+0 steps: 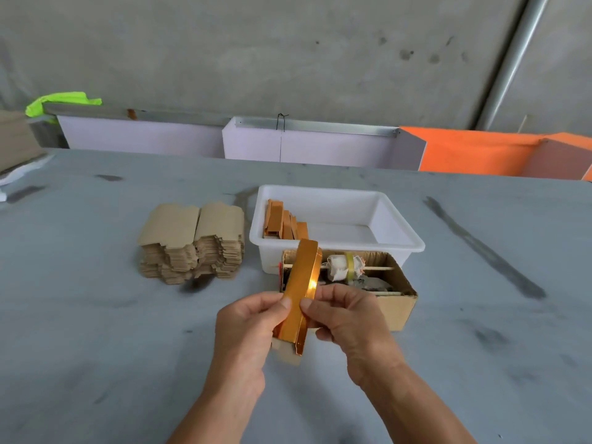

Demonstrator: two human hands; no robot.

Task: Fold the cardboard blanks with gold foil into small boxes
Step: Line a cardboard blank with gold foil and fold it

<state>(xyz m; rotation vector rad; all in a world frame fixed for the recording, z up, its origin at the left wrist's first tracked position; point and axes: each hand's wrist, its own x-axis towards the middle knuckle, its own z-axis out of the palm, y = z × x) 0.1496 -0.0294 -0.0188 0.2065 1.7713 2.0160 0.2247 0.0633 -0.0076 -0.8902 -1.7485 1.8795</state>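
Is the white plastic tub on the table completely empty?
No: the white tub holds several gold foil boxes leaning together at its left end.

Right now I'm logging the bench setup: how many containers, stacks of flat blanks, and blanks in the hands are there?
White plastic tub: 1
Open cardboard box: 1
Stacks of flat brown blanks: 2, side by side
Gold foil blank held by left hand and right hand: 1
Total: 5
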